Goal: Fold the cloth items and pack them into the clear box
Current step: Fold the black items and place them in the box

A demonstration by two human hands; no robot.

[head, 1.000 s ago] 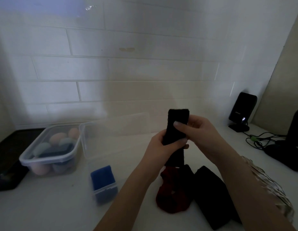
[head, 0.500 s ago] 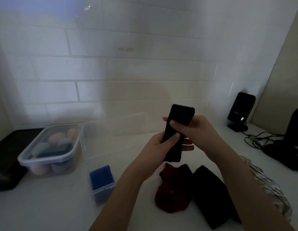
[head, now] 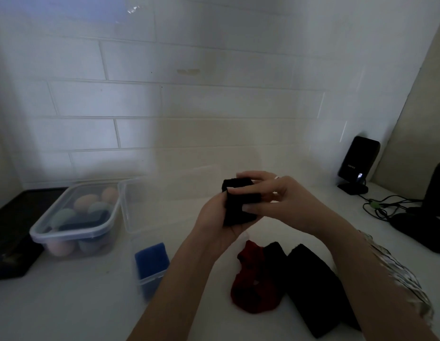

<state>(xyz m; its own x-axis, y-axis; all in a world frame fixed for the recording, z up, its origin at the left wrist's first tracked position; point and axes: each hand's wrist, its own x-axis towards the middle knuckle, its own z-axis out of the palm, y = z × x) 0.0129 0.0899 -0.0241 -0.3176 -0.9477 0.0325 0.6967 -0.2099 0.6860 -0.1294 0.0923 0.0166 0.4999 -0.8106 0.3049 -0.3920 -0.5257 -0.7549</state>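
Observation:
Both hands hold a small black cloth point(head: 236, 203), folded into a short block, above the white table. My left hand point(head: 215, 225) cups it from below and the left; my right hand point(head: 275, 200) pinches it from the right with fingers across its front. Below them on the table lie a crumpled red cloth point(head: 251, 286), a black cloth point(head: 275, 254) beside it, and a longer folded black cloth point(head: 315, 291). The clear box point(head: 130, 212) stands open to the left, with a folded blue cloth point(head: 151, 259) in its near end.
A lidded clear tub point(head: 73, 217) with pastel egg-shaped sponges sits at the left beside a dark tray point(head: 9, 242). A black speaker point(head: 358, 163), cables point(head: 386, 207) and a dark device point(head: 425, 217) occupy the right. A tiled wall stands behind.
The black cloth, held upright as a long strip, has been folded down into a short block. Both hands have dropped slightly and closed in on it.

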